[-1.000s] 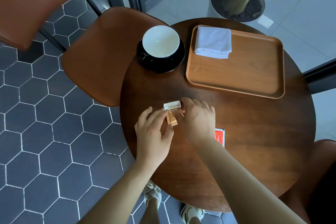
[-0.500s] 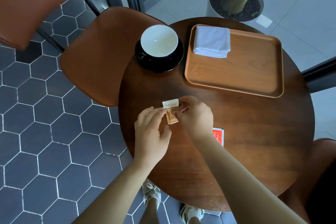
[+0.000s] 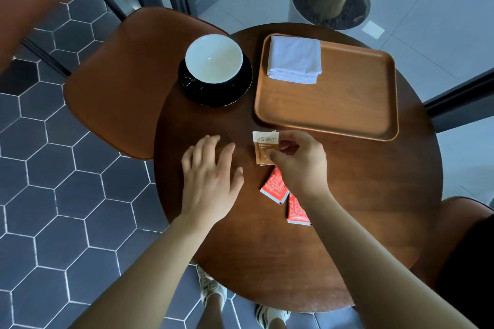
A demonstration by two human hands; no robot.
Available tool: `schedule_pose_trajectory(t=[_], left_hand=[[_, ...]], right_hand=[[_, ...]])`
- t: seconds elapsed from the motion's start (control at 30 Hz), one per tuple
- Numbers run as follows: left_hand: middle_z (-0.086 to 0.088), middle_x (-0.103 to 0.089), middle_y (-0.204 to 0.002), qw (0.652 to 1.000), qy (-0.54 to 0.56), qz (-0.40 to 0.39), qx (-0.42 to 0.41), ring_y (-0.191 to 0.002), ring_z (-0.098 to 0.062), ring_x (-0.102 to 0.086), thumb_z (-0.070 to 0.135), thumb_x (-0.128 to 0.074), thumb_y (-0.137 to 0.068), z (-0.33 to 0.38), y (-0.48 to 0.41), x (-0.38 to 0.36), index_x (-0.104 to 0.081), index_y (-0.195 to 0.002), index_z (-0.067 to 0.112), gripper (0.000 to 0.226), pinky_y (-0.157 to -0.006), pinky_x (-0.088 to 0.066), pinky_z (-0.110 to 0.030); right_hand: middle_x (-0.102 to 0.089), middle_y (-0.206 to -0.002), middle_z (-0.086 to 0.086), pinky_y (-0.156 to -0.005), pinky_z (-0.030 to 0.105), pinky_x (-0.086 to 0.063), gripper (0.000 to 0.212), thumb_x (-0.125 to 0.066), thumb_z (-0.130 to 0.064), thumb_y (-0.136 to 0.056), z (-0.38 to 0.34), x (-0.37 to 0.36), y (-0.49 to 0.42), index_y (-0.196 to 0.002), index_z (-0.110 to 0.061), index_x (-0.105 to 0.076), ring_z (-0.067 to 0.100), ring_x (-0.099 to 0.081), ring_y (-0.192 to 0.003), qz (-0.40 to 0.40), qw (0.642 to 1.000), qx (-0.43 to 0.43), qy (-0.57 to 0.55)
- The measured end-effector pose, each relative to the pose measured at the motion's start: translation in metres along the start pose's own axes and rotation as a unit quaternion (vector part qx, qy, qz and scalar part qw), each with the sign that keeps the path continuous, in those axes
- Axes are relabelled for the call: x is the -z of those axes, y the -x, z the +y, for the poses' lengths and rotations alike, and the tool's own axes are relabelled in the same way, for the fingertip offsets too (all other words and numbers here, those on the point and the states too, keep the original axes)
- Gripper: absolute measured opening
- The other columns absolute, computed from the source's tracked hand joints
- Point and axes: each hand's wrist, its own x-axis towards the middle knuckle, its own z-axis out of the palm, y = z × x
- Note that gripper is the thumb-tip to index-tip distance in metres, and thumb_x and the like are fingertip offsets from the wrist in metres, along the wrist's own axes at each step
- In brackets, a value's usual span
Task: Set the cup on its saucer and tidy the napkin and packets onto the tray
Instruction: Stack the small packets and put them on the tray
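A cup [image 3: 213, 59] with a white inside stands on its black saucer [image 3: 240, 91] at the table's far left. The wooden tray [image 3: 347, 104] lies to its right, with a folded white napkin [image 3: 294, 61] in its far left corner. My right hand [image 3: 302, 165] pinches a brown and white packet [image 3: 264, 148] just in front of the tray's near edge. Two red packets [image 3: 275, 187] [image 3: 295, 209] lie on the table under my right wrist. My left hand [image 3: 211, 181] hovers flat with its fingers spread, left of the brown packet and apart from it.
The round wooden table [image 3: 361, 208] has brown chairs at the far left [image 3: 120, 83] and near right [image 3: 467, 235]. A plant pot [image 3: 331, 5] stands on the floor beyond the table. My shoes [image 3: 213, 291] show below the table's near edge.
My left hand has let go of the brown packet and drawn back to the left, fingers spread. My right hand has carried the packet toward the tray, uncovering the two red packets.
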Motion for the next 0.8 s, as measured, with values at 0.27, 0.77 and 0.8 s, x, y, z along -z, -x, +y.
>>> schedule_pose_trajectory(t=[0.27,0.77,0.8], left_hand=[[-0.019,-0.037,-0.154,0.997,-0.053,-0.024,0.058,-0.147,-0.035,-0.028,0.048,-0.040,-0.095,0.011,-0.024,-0.015,-0.043,-0.144,0.013,0.061,-0.119,-0.019,-0.058],[-0.019,-0.043,-0.150,0.996,-0.069,0.005,0.057,-0.145,-0.036,-0.032,0.048,-0.041,-0.095,0.013,-0.025,-0.016,-0.049,-0.141,0.012,0.059,-0.118,-0.022,-0.057],[-0.019,-0.043,-0.151,0.996,-0.070,0.004,0.057,-0.145,-0.036,-0.032,0.048,-0.040,-0.094,0.012,-0.025,-0.016,-0.049,-0.141,0.012,0.060,-0.118,-0.021,-0.057]], right_hand=[[-0.067,-0.080,-0.024,-0.071,0.011,-0.051,0.025,-0.080,-0.011,-0.075,0.001,0.008,-0.017,-0.096,-0.024,-0.073,-0.005,-0.066,-0.080,0.014,1.000,0.009,-0.014],[-0.076,-0.081,-0.002,-0.078,0.042,-0.062,0.025,-0.084,-0.004,-0.069,-0.014,0.025,-0.097,-0.078,-0.022,-0.070,0.018,-0.075,-0.077,0.010,0.985,-0.128,-0.118],[-0.076,-0.081,-0.002,-0.078,0.042,-0.062,0.025,-0.084,-0.003,-0.069,-0.015,0.024,-0.100,-0.078,-0.021,-0.070,0.018,-0.075,-0.078,0.006,0.984,-0.136,-0.117]])
